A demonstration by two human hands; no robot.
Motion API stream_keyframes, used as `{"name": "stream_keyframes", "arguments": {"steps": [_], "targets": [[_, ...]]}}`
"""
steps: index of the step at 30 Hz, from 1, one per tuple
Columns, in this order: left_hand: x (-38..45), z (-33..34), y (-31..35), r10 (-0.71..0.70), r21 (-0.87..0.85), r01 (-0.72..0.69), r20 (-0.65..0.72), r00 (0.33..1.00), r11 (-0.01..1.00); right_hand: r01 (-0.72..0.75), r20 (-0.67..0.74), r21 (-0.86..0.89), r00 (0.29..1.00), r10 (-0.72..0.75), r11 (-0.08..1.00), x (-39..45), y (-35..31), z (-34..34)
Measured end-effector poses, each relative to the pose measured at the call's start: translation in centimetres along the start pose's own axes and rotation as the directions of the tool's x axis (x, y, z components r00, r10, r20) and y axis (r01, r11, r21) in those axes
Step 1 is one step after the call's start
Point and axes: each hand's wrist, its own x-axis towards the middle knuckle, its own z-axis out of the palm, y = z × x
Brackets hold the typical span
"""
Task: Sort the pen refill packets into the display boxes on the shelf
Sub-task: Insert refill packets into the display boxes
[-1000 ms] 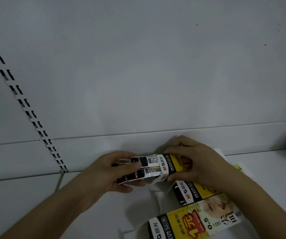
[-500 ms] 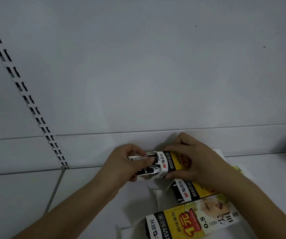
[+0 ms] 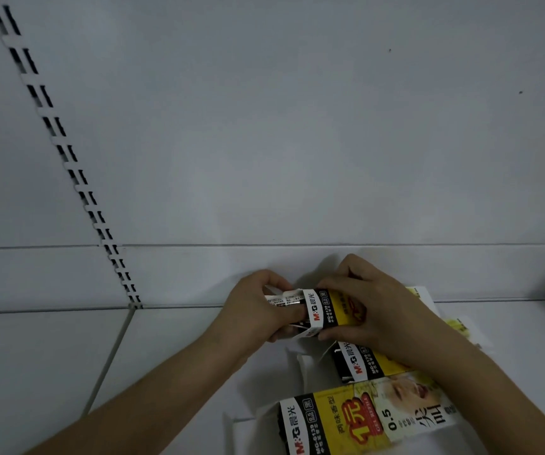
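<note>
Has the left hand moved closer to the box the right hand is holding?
Yes. The left hand has slid rightward along the shelf, away from the slotted upright, pushing the packets into the held display box.

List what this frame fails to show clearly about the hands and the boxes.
- Head view: the left hand covers the refill packets' left ends; count unclear.
- The right hand hides most of the held display box.
- The nearest box is cut off by the bottom edge.

Both forearms reach in from 6 o'clock. The left hand (image 3: 258, 310) curls with its thumb pressing toward 3 o'clock; the right hand (image 3: 373, 307) clamps, fingers over, thumb beneath.
</note>
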Motion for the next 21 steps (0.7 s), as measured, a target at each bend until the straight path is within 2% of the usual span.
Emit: {"name": "stream_keyframes", "arguments": {"steps": [4,8,11,15,21], "targets": [[0.2,0.2,0.4,-0.026,-0.019,0.027,0.036,0.999,0.999,-0.028,-0.004,-0.030,1.000,0.028,0.999,-0.2,0.0,-0.2],[-0.3,-1.6,0.8,-0.146,-0.180,0.170,0.142,0.979,0.969,-0.046,-0.011,-0.044,0.999,0.046,0.998,-0.4,0.3,-0.5],[-0.5,-3.0,0.7,-0.171,-0.225,0.203,0.154,0.973,0.953,-0.047,-0.010,-0.038,0.999,0.047,0.998,-0.4,0.4,-0.5],[-0.7,-2.8,0.7,-0.144,-0.196,0.173,0.153,0.978,0.965,-0.047,-0.013,-0.030,0.999,0.047,0.998,-0.4,0.3,-0.5],[-0.4,-1.0,1.0,-0.089,-0.121,0.098,0.076,0.993,0.988,-0.032,-0.019,0.014,0.999,0.032,0.999,-0.4,0.3,-0.3]]}}
